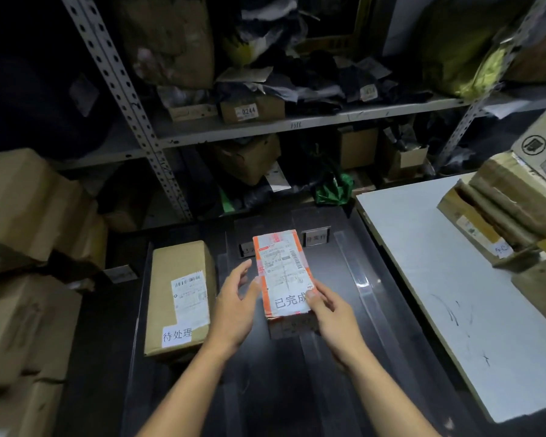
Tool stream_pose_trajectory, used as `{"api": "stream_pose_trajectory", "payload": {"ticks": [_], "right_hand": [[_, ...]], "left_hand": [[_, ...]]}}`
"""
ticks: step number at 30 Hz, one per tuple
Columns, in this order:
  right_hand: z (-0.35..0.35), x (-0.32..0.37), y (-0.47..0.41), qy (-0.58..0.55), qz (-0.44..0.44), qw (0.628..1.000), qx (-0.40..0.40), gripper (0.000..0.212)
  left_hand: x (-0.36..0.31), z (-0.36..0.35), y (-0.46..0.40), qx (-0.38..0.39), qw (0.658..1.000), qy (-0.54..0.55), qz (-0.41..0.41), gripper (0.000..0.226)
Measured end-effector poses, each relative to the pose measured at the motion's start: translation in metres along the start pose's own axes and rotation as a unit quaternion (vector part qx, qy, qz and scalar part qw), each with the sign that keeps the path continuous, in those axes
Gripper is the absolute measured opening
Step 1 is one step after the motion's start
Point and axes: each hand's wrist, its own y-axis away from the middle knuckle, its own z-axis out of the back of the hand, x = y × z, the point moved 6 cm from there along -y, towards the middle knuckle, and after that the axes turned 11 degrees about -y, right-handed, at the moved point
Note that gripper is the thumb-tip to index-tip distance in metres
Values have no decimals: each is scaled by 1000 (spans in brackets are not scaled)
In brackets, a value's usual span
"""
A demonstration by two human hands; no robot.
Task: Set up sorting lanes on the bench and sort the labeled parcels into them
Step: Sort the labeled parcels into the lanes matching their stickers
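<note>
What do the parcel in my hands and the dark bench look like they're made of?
Orange-taped parcel: probably cardboard, from its boxy edges, wrapped in glossy tape under a paper label. Bench: smooth dark surface with streaky reflections, maybe laminate or metal; can't tell.

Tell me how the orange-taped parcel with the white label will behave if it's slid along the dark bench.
The orange-taped parcel looks like a stiff box with flat faces, so it should slide rather than roll. Its glossy tape and the shiny bench suggest it may skid easily. Lying flat and low, it seems unlikely to tip.
</note>
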Motion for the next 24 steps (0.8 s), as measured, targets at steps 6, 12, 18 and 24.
{"api": "stream_pose_trajectory", "payload": {"ticks": [6, 12, 18, 24], "right_hand": [[-32, -42, -24, -28, -33, 999, -18, 31], [-44, -69, -46, 17, -36, 999, -32, 34], [-49, -95, -65, 33, -38, 998, -32, 35], [-43, -109, -77, 54, -41, 996, -49, 33]], "left_hand": [[19, 10, -17, -2, 1000, 2, 26, 41], [36, 15, -32, 6, 999, 9, 39, 36], [42, 12, -44, 14, 999, 24, 30, 27], [53, 10, -44, 14, 999, 29, 41, 27]]}}
